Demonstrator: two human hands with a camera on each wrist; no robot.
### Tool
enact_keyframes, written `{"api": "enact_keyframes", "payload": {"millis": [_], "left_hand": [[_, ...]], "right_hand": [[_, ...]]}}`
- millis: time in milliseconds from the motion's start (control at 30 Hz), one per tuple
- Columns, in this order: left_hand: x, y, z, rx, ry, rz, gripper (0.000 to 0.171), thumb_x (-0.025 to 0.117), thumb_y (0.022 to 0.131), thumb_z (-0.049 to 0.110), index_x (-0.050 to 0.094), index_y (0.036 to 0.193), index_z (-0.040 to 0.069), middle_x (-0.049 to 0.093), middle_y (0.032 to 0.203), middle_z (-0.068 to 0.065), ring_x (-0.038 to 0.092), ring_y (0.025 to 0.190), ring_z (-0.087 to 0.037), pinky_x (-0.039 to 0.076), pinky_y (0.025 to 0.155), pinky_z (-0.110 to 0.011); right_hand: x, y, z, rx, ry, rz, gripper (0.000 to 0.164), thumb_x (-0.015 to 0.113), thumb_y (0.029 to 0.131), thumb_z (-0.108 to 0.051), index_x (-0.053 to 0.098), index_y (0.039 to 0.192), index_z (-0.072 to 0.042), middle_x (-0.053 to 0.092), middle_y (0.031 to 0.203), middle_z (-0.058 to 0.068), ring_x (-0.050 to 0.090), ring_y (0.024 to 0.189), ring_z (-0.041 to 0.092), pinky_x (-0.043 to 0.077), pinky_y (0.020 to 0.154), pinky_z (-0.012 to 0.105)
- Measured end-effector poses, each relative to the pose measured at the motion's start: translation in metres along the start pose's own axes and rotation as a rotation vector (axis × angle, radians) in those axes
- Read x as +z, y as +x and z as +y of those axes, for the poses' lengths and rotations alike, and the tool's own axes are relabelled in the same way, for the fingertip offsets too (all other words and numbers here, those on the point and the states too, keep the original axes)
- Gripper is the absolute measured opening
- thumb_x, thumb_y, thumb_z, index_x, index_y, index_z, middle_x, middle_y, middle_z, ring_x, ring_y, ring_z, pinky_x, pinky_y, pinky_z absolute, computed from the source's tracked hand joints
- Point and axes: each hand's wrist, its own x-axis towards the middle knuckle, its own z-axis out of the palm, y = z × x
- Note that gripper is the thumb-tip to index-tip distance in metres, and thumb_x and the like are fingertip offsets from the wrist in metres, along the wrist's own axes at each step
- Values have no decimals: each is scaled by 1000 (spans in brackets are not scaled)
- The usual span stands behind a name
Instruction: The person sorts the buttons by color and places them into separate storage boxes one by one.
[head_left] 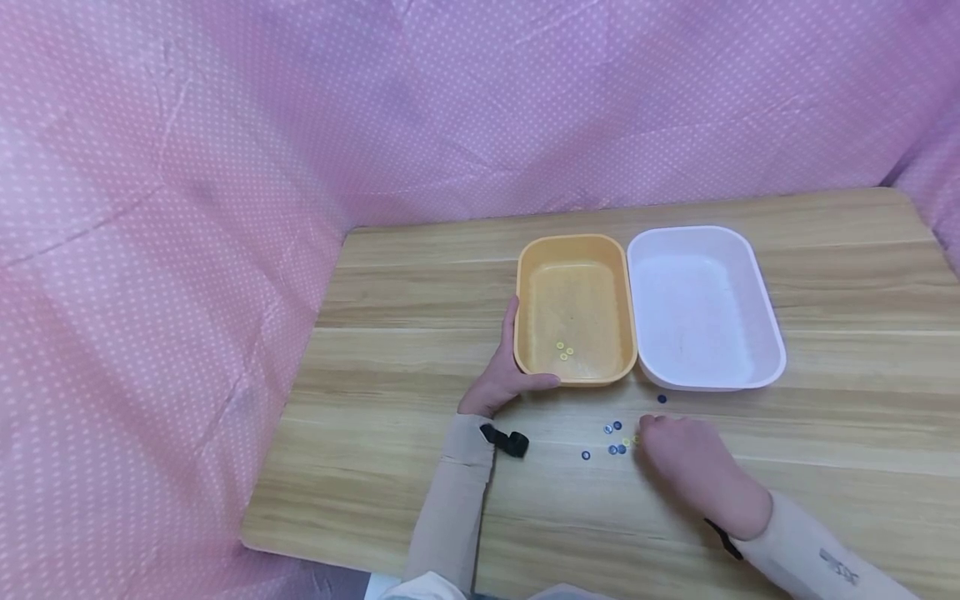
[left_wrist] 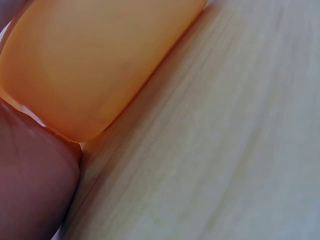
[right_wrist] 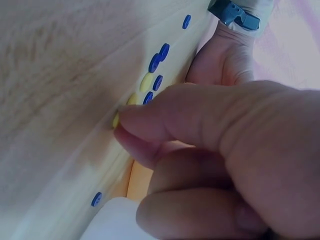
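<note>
Right grip (head_left: 690, 458) is pinching a yellow button (right_wrist: 116, 121) between thumb and forefinger, low over the worktop (head_left: 390, 375), its other fingers curling in; whether the button is touching the wood cannot be told. Just left of its tips, two more yellow buttons (right_wrist: 146, 82) are lying on the worktop, and five blue buttons (head_left: 612, 450) are lying near these, one of them farthest left. One lone blue button (head_left: 662, 399) is lying just beyond the right grip, near the white tub (head_left: 697, 300).

Left grip (head_left: 504, 375) is lying spread round the near left corner of the orange tub (head_left: 576, 283), its thumb running along the near side and its fingers along the left side. Inside, just beyond that thumb, three yellow buttons (head_left: 564, 357) are lying close together. Right of the orange tub, and beyond the right grip, the white tub is standing. Behind the left grip, a black strap (head_left: 513, 444) is circling the wrist. Beyond both grips, pink dotted cloth (head_left: 450, 100) is hanging.
</note>
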Motion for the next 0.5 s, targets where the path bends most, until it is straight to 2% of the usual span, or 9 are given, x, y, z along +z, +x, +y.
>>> {"api": "enact_keyframes", "payload": {"millis": [233,500], "left_hand": [[-4,4,-19,11,29,40,135,87,61,0,-8,149,36,10,157,4,38,129,-25,21,110,-33],[-4,4,-23,24,27,57,134,89,59,6,-4,148,43,12,156,5,41,127,-22,23,109,-31]], "right_hand": [[2,2,-3,-38,-39,44,18,68,74,4,54,65,-4,45,55,3,39,45,14,33,35,27],[-2,4,-4,-54,-64,22,16,70,73,4,57,66,-3,47,55,4,40,46,13,35,36,27]]}}
